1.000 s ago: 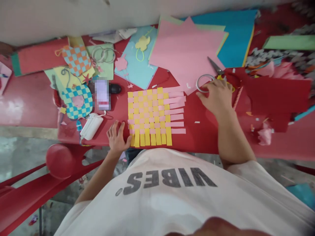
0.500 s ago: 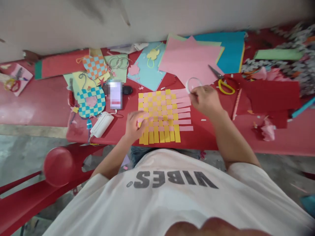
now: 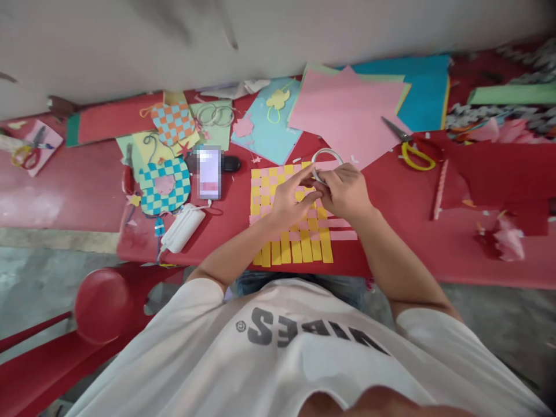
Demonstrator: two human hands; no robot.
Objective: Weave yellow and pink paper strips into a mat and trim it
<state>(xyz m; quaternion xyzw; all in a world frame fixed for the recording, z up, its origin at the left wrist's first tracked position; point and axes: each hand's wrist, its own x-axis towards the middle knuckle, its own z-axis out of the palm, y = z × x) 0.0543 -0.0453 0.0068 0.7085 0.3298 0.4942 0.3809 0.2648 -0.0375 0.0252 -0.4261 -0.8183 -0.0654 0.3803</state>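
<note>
While over paper weaving (image 3: 286,246), right fingers (image 3: 332,182) clamped on a pale ring (image 3: 326,152), left fingers (image 3: 299,182) spread beside it

Left hand (image 3: 295,200) and right hand (image 3: 346,191) meet at a pale ring (image 3: 326,152).

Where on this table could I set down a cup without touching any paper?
Bare red tabletop lies between the yellow-and-pink paper weaving and the crumpled pink paper, and left of the checked paper mat. It's crowded around the phone.
</note>
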